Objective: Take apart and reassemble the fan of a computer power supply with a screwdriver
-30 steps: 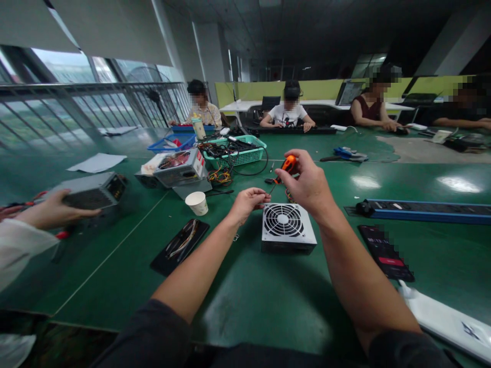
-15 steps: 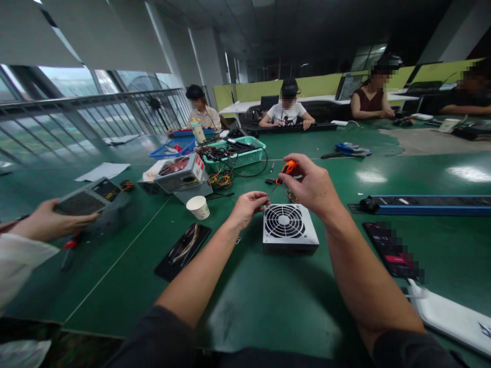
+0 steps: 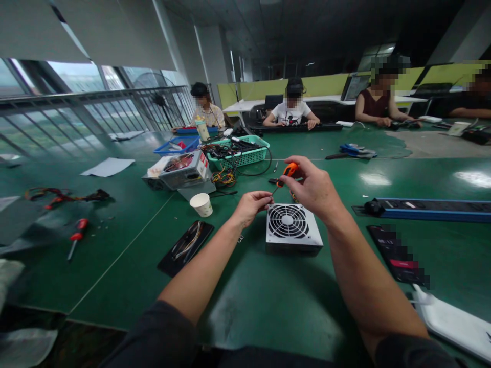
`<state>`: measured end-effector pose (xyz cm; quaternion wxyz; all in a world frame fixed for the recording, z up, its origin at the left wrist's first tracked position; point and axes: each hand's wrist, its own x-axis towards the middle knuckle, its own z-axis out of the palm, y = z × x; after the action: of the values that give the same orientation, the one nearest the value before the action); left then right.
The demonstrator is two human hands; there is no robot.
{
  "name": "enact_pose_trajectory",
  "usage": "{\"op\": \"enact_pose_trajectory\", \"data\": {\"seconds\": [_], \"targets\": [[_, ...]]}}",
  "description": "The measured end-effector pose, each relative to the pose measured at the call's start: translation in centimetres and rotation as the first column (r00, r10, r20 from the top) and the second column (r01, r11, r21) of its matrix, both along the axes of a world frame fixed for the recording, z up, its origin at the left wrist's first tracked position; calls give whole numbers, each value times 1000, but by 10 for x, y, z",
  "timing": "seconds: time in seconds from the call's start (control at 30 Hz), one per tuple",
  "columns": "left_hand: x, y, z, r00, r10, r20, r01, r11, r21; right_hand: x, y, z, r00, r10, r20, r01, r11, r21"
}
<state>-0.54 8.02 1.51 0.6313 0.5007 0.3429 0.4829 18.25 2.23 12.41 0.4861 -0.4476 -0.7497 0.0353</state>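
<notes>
A grey computer power supply (image 3: 295, 245) lies in front of me with its round fan grille (image 3: 287, 220) facing up. My right hand (image 3: 312, 184) is closed around the orange handle of a screwdriver (image 3: 290, 169), above the back of the unit. Its thin shaft slants down and left toward the fingertips of my left hand (image 3: 251, 207). Those fingertips are pinched together at the unit's back left corner; whatever they hold is too small to make out. Behind the unit, some wires are partly hidden by my right hand.
A paper cup (image 3: 201, 205) and a black tray (image 3: 186, 249) stand left of my arm. Farther back are another power supply (image 3: 184, 176) and a green basket (image 3: 245, 156) of cables. A power strip (image 3: 433, 208) and a phone (image 3: 397, 255) lie right. A red screwdriver (image 3: 79, 230) lies far left.
The screwdriver's tip has come down to my left fingertips. At the far left, a neighbour's hand and the power supply it held have moved away, and the view has shifted slightly.
</notes>
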Motion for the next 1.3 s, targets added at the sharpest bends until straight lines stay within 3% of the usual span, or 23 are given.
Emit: {"op": "enact_pose_trajectory", "data": {"seconds": [0.2, 0.37, 1.0, 1.3], "targets": [[-1, 3, 1, 997, 36, -71, -29, 995, 95, 1, 1, 0, 998, 28, 59, -26, 999, -30], [-6, 6, 4, 981, 92, -173, -61, 982, 178, -1, 0, -1, 999, 47, -4, -47, 999, -25], [-5, 7, 1, 989, 36, -140, -13, 987, 158, 1, 2, -2, 999, 32, 38, -30, 998, -54], [-6, 8, 1, 981, 31, -190, 7, 980, 197, 2, 2, -2, 991, 92, 99, -83, 992, -98]]}}
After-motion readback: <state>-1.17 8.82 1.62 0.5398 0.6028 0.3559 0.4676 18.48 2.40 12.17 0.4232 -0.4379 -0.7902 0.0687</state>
